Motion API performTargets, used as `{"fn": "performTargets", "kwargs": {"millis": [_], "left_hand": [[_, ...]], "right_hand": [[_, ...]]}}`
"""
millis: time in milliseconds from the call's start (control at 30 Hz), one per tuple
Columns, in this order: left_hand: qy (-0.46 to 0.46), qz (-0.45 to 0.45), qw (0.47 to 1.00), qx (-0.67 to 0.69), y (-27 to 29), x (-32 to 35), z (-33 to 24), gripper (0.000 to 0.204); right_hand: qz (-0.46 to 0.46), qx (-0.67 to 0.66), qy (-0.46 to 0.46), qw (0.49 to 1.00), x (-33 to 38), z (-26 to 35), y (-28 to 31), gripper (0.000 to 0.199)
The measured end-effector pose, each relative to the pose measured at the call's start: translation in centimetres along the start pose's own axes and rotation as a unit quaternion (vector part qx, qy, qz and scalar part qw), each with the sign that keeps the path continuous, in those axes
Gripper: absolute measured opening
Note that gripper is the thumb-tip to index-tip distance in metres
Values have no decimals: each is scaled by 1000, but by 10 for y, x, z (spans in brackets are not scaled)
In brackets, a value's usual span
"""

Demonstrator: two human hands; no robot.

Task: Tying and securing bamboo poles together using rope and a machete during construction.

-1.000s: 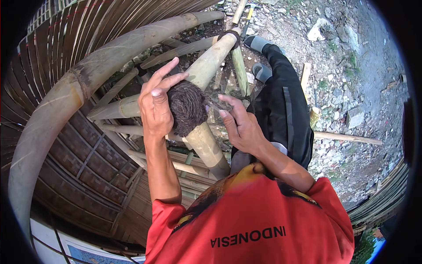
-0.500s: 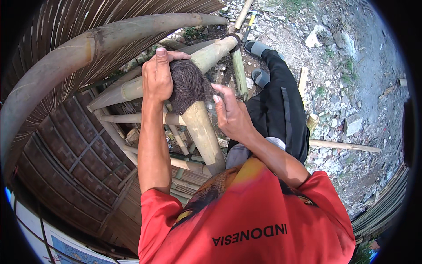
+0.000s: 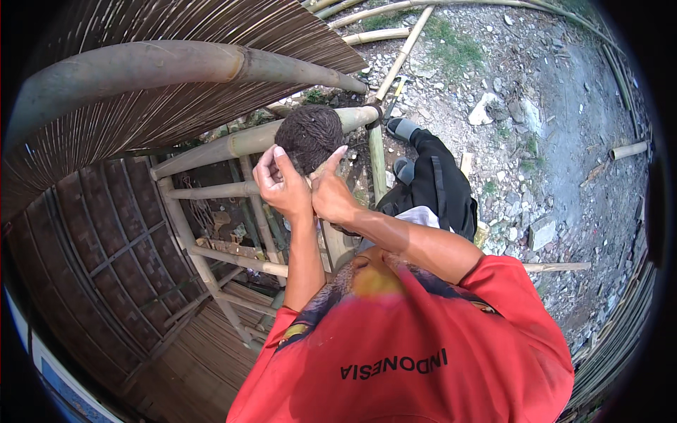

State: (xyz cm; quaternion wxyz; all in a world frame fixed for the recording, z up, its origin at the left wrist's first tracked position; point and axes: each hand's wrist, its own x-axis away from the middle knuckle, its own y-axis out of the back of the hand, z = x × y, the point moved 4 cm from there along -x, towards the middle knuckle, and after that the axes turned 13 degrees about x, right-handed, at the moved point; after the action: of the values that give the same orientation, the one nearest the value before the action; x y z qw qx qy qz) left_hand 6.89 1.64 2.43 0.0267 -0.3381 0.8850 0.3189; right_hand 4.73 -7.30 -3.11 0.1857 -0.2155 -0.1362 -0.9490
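Note:
A dark ball of fibre lashing (image 3: 310,132) is wound around a joint where a thick horizontal bamboo pole (image 3: 233,143) meets an upright one. My left hand (image 3: 282,187) is just below it, fingers curled, with the fingertips against the lashing's lower edge. Pressed against my left hand is my right hand (image 3: 331,196), its thumb raised to the underside of the lashing. Both hands look closed on a strand of the fibre, though the strand itself is hidden between the fingers. My red shirt (image 3: 409,352) fills the lower part of the view.
A big curved bamboo beam (image 3: 141,67) and a woven slat roof (image 3: 211,28) lie above left. Thin bamboo rungs (image 3: 226,257) and woven panels (image 3: 92,268) sit below. My legs in black trousers (image 3: 441,187) rest by a pole over stony ground (image 3: 536,127).
Both hands have come off the top and sides of the lashing and drawn together beneath it. The view has tilted, so the lashing now sits higher in the picture.

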Motion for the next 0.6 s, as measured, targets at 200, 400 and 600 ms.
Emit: {"fn": "performTargets", "kwargs": {"millis": [200, 400, 600], "left_hand": [[382, 54, 831, 400, 62, 78, 24, 32], [452, 154, 775, 414, 88, 91, 65, 33], [214, 221, 943, 124, 109, 34, 57, 22]], "right_hand": [[146, -213, -152, 954, -12, 12, -18, 84], [228, -313, -198, 900, -14, -9, -43, 76], [287, -49, -173, 941, 4, 0, 49, 100]]}}
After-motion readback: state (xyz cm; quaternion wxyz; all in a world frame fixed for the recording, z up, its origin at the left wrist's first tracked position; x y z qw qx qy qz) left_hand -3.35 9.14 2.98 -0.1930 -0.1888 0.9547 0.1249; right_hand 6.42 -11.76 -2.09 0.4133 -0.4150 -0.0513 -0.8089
